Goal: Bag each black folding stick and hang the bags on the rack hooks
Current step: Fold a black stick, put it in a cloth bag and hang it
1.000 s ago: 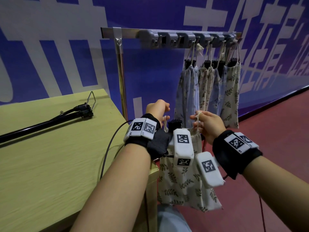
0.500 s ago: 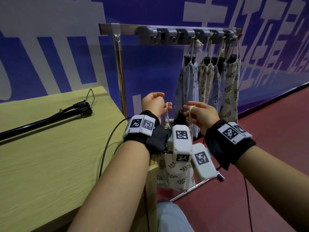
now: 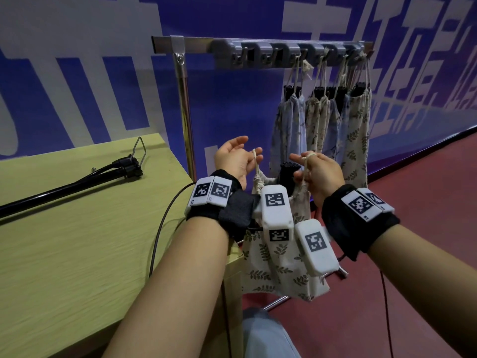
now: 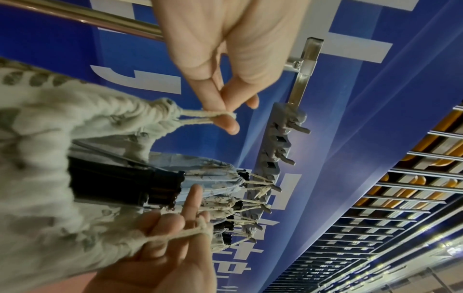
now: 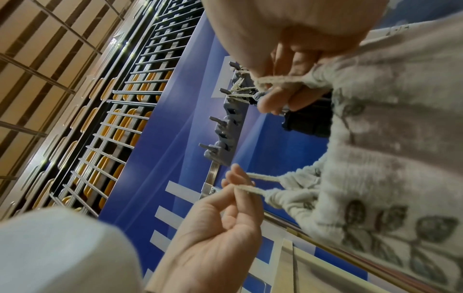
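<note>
A leaf-print drawstring bag [image 3: 273, 264] hangs between my hands, below the rack. The black folding stick [image 3: 289, 174] pokes out of its gathered mouth. My left hand [image 3: 254, 157] pinches the left cord loop [image 4: 200, 117] between thumb and fingertip. My right hand [image 3: 304, 161] has the right cord loop [image 4: 183, 234] hooked round its curled fingers. In the right wrist view the bag [image 5: 388, 158] fills the right side. The grey hook strip [image 3: 289, 54] sits above, with several bagged sticks [image 3: 322, 125] hanging from its right-hand hooks.
The left hooks [image 3: 247, 56] of the strip hold nothing. The rack's chrome post [image 3: 185, 112] stands just left of my left hand. A yellow-green table [image 3: 64, 241] at the left carries a long black stand [image 3: 77, 184] and a cable [image 3: 160, 228].
Both hands have risen with the bag toward the rack. The left hand's free fingers have spread open while it keeps pinching the cord.
</note>
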### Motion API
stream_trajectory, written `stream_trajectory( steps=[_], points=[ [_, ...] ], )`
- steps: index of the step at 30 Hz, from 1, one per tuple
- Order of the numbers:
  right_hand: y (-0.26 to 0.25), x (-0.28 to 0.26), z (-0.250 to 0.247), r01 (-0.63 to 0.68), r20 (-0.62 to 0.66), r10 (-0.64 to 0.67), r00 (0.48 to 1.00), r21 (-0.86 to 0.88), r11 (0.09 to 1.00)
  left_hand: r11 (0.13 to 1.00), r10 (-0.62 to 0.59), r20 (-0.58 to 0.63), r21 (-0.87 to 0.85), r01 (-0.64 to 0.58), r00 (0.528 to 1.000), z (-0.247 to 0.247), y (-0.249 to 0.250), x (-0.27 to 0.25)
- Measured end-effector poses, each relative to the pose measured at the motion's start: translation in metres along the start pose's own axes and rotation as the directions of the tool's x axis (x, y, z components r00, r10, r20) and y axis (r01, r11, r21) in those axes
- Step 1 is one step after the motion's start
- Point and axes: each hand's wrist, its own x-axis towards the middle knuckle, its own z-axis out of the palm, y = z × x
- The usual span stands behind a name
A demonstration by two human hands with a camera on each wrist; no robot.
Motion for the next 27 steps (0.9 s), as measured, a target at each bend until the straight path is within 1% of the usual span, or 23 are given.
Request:
stream_trajectory(
  steps=[2, 4, 5, 7, 9, 11, 13, 15, 18, 20, 21, 23, 25, 26, 27],
  points=[
    [-0.002, 0.0, 0.001, 0.006, 0.009, -0.005, 1.0, -0.042, 0.999, 0.998, -0.015, -0.001, -0.066, 0.015, 1.0, 0.0, 0.004, 0.0],
    [-0.002, -0.001, 0.003, 0.035, 0.02, -0.034, 0.999, -0.096, 0.995, 0.993, 0.01, 0.068, -0.117, -0.002, 0.998, 0.002, 0.007, -0.003],
    [-0.002, 0.0, 0.004, 0.045, 0.023, -0.043, 0.999, -0.113, 0.993, 0.996, 0.031, 0.106, -0.092, -0.021, 0.994, 0.004, 0.008, -0.004],
    [0.001, 0.002, 0.003, 0.031, 0.01, -0.03, 1.0, -0.151, 0.988, 0.997, 0.043, 0.156, 0.054, -0.052, 0.987, 0.007, 0.008, -0.006],
    [0.006, 0.004, 0.001, -0.027, -0.004, 0.027, 1.0, -0.185, 0.982, 0.988, -0.006, 0.191, 0.154, -0.023, 0.982, 0.007, 0.007, -0.008],
    [0.011, 0.005, -0.003, -0.079, 0.003, 0.081, 0.997, -0.182, 0.98, 0.985, -0.054, 0.218, 0.172, 0.016, 0.974, 0.006, 0.007, -0.008],
    [0.014, 0.006, -0.006, -0.088, 0.004, 0.09, 0.996, -0.185, 0.979, 0.988, -0.084, 0.244, 0.148, 0.049, 0.966, 0.006, 0.008, -0.009],
    [0.014, 0.007, -0.007, -0.051, -0.001, 0.052, 0.999, -0.225, 0.973, 0.994, -0.088, 0.306, 0.082, 0.066, 0.948, 0.008, 0.008, -0.012],
    [0.011, 0.011, -0.007, 0.042, -0.015, -0.048, 0.999, -0.273, 0.961, 1.0, 0.001, 0.375, -0.009, 0.003, 0.927, 0.013, 0.007, -0.016],
    [0.007, 0.013, -0.008, 0.075, -0.004, -0.08, 0.997, -0.288, 0.955, 0.999, 0.043, 0.37, -0.017, -0.04, 0.928, 0.013, 0.007, -0.014],
    [0.005, 0.013, -0.009, 0.077, 0.012, -0.076, 0.997, -0.284, 0.956, 0.999, 0.037, 0.352, -0.004, -0.038, 0.935, 0.012, 0.006, -0.013],
    [0.004, 0.014, -0.01, 0.057, 0.038, -0.049, 0.998, -0.261, 0.964, 0.997, -0.02, 0.287, 0.081, -0.004, 0.958, 0.011, 0.004, -0.008],
    [0.007, 0.016, -0.01, 0.054, 0.034, -0.047, 0.998, -0.25, 0.967, 0.968, -0.113, 0.2, 0.243, 0.063, 0.973, 0.01, 0.001, -0.004],
    [0.009, 0.017, -0.01, 0.069, 0.025, -0.065, 0.998, -0.247, 0.967, 0.925, -0.165, 0.14, 0.366, 0.104, 0.976, 0.009, 0.0, -0.002],
    [0.011, 0.019, -0.01, 0.086, 0.017, -0.085, 0.996, -0.25, 0.964, 0.857, -0.221, 0.081, 0.492, 0.154, 0.972, 0.008, -0.002, -0.002]
  ],
)
